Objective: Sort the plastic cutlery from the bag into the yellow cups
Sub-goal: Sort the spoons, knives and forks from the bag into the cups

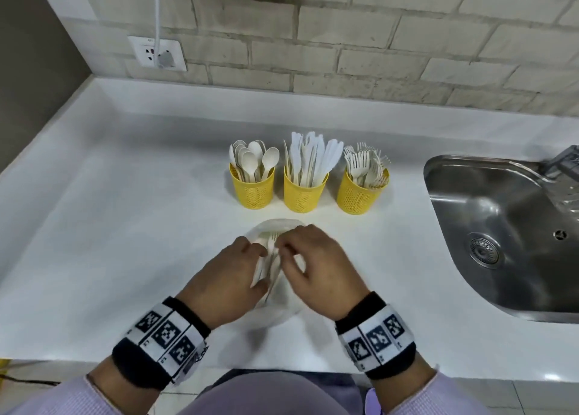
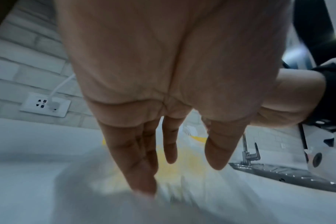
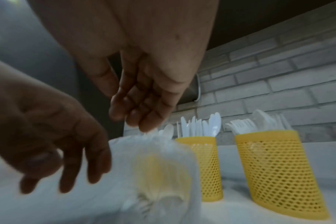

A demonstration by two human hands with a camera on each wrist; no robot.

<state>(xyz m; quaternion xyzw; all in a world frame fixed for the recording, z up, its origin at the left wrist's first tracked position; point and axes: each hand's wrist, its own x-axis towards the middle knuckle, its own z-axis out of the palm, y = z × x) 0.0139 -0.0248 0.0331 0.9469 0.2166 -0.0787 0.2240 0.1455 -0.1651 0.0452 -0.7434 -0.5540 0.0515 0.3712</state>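
Three yellow mesh cups stand in a row: the spoon cup [image 1: 252,189], the knife cup [image 1: 304,192] and the fork cup [image 1: 360,195]. In front of them a clear plastic bag [image 1: 282,226] lies on the white counter [image 1: 125,226], with pale cutlery [image 1: 270,242] showing at its mouth. My left hand [image 1: 235,270] rests on the bag's left side with fairly straight fingers [image 2: 142,174]. My right hand [image 1: 310,258] pinches the bag's edge with bunched fingertips [image 3: 142,124]. The bag [image 3: 153,166] is blurred in both wrist views.
A steel sink [image 1: 501,233] with a tap [image 1: 564,161] fills the right side. On the brick wall at the back left, a socket [image 1: 158,54] has a white cable plugged in. The counter's front edge runs just below my wrists.
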